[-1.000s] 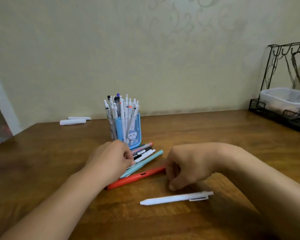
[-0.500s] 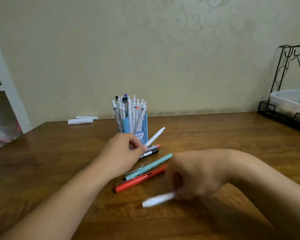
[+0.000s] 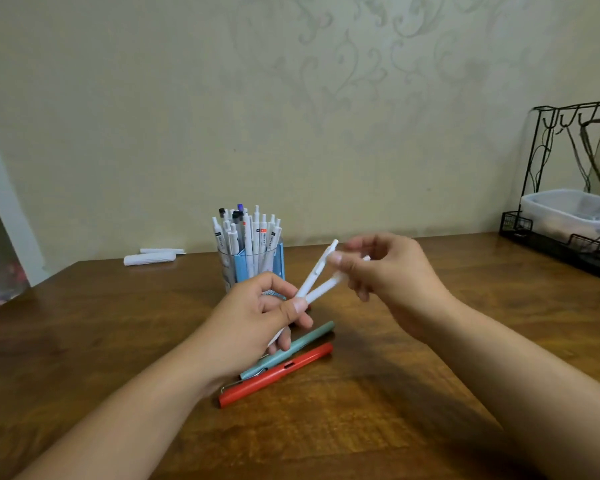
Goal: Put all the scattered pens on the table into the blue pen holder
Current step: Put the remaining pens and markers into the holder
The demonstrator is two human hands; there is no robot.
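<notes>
White pens (image 3: 317, 268) pinched betw. both hands' fingers (image 3: 300, 304).

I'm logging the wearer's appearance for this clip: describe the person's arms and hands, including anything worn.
Both forearms are bare as far as the frame shows, with no sleeves visible. The left hand and right hand wear no gloves, and no rings, watch or bracelets are visible. The fingers have short, unpainted nails.

blue pen holder (image 3: 276, 259) crammed, teal pen (image 3: 303, 344) and red pen (image 3: 278, 374) before it

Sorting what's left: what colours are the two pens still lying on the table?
Teal pen and red pen, side by side; head view.
</notes>
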